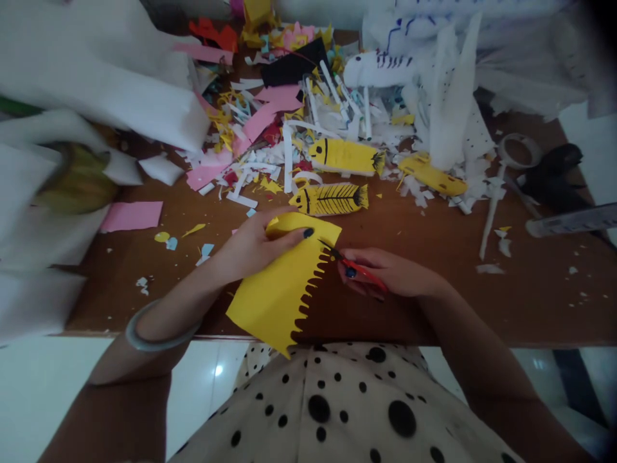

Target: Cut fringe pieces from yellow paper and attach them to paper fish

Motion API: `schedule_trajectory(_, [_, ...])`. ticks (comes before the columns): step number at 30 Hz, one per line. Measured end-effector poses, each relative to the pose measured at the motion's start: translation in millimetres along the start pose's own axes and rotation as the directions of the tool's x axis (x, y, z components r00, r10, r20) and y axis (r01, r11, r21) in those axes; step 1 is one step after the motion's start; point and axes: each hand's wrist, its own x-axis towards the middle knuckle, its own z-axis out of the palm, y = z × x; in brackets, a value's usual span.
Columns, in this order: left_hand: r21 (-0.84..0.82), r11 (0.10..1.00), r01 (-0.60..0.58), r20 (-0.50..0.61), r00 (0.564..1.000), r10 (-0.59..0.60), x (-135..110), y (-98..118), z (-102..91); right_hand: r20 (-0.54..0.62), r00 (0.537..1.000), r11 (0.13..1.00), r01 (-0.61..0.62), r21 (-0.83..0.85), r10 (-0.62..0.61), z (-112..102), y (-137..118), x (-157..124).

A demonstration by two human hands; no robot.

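Observation:
My left hand [263,241] pinches the upper part of a yellow sheet of paper [274,283], thumb on top and fingers beneath it. Scalloped notches run along the sheet's right edge. In my right hand [376,270] is a pair of scissors [359,267] with red handles and dark blades. The blades meet the sheet's right edge near its upper corner, at the end of the notched row. Just beyond the sheet lies a yellow paper fish [332,200] with black bones drawn on it. A second yellow fish [347,156] rests behind that one.
Paper scraps [260,161] in several colours, with white markers [313,103] among them, cover the back of the table [414,308]. At right are a tape roll [520,151] and a black tool [554,170]. White foam-like sheets [144,96] crowd the left. A yellow cutout [434,175] lies right of the fish.

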Motion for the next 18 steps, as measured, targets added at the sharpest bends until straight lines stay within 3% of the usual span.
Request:
schedule_trajectory(3, [0.013, 0.999, 0.046, -0.058, 0.997, -0.045, -3, 4, 4.8, -0.024, 0.998, 0.994, 0.054, 0.092, -0.052, 5, 6, 4])
schedule_trajectory(8, [-0.107, 0.994, -0.022, -0.067, 0.998, 0.014, -9, 11, 17.0, -0.142, 0.98, 0.965, 0.165, 0.205, -0.138, 16, 16, 12])
schedule_trajectory(18, [-0.348, 0.934, 0.08, -0.018, 0.996, -0.092, -11, 6, 28.3, -0.235, 0.97, 0.945, 0.129, 0.3, -0.058, 29, 25, 22])
